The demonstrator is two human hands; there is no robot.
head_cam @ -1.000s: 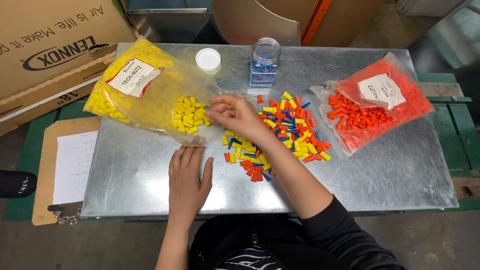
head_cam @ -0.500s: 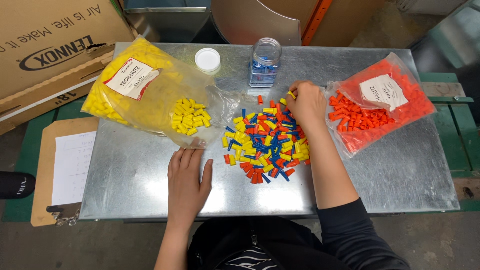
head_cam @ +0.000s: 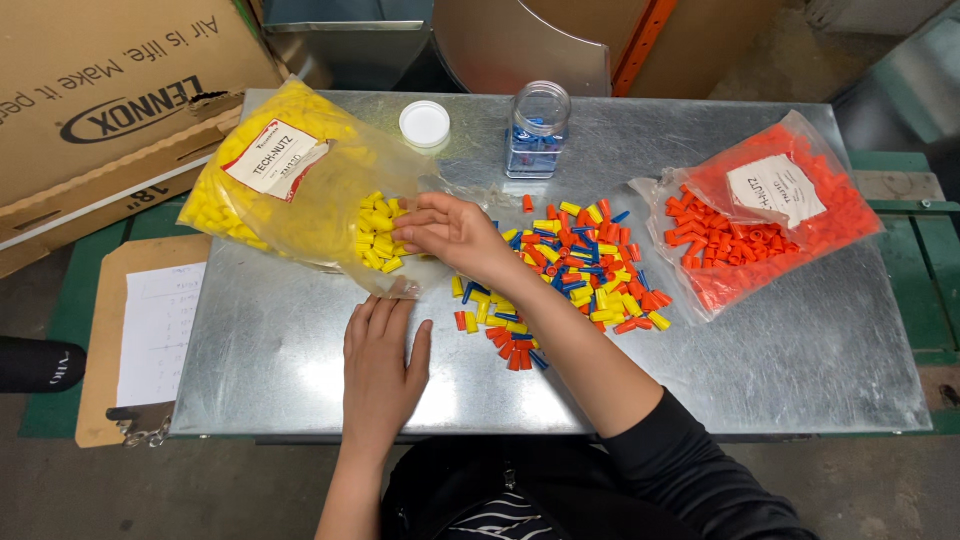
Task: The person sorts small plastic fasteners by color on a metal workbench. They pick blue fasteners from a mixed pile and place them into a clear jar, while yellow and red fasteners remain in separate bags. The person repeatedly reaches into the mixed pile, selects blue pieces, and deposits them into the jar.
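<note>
Entry: sorting station, head view. Right hand (head_cam: 450,232), half a second ago at the far right edge of the mixed pile beside the orange bag, now reaches across to the mouth of the yellow bag (head_cam: 300,190); fingers loosely curled together over the loose yellow connectors (head_cam: 378,232) lying inside the bag's clear open end, fingertips touching or just above them. Whether a piece is pinched between them cannot be told. Judged from this crossing, a yellow piece picked from the pile is being delivered to its matching bag, so the sorting is under way with much of the pile left. Left hand (head_cam: 382,362): flat, palm down, fingers together, on the metal table (head_cam: 800,360), fingertips at the lower lip of the yellow bag, as in the earlier pictures. Mixed pile (head_cam: 570,275): small cone-shaped wire connectors in yellow, orange and blue, spread loosely at table centre, just right of the right wrist. Yellow bag: clear plastic, white label, packed full at its far left end, thin at the mouth. Orange bag (head_cam: 770,215): same kind, at the right, open toward the pile. Clear jar (head_cam: 537,130) holding blue pieces stands at the far edge, its white lid (head_cam: 424,123) lying beside it.
</note>
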